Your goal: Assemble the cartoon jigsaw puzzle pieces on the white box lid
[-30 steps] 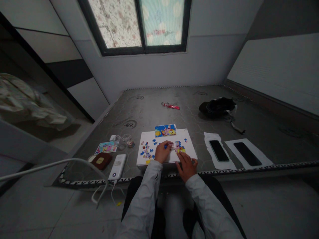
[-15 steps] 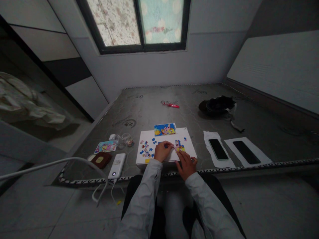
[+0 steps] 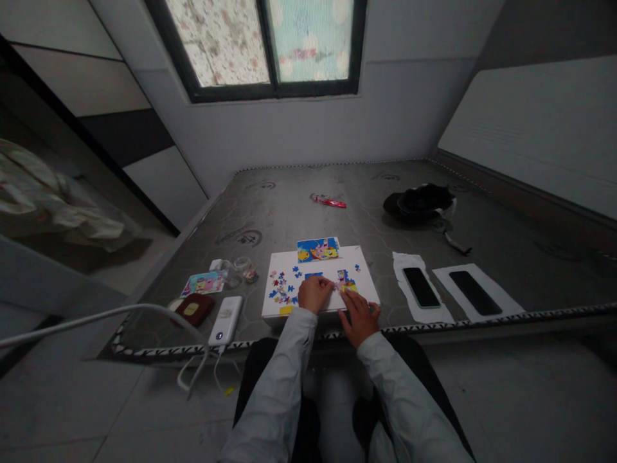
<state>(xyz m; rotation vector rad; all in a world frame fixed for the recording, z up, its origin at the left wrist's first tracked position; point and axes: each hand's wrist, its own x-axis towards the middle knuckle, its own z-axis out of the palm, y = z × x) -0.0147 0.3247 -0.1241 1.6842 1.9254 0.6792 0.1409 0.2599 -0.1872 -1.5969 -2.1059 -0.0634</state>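
Observation:
On a white box (image 3: 357, 254), my left hand (image 3: 314, 294) has thumb and forefinger pinched on a tiny pinkish puzzle piece beside the joined part of a jigsaw (image 3: 343, 278). My right hand (image 3: 360, 317) lies palm down with its fingers stretched out, their tips on the lower edge of that joined part. Blue joined pieces (image 3: 314, 275) show just beyond my left knuckles; the rest of them is hidden. Loose puzzle pieces (image 3: 284, 286) are scattered to the left, and a single piece (image 3: 357, 267) sits to the right. The picture card (image 3: 318, 249) lies at the box's far edge.
Left of the box are a white power bank (image 3: 225, 320) with cables, a brown case (image 3: 195, 310), a colourful card (image 3: 203, 283) and a clear tub (image 3: 247, 269). Two phones (image 3: 421, 287) lie on white sheets to the right. Farther back are a dark cap (image 3: 418, 203) and a red packet (image 3: 330, 201).
My left hand has shifted very slightly down, so more of the blue joined pieces shows beyond it. My right hand stays almost in place.

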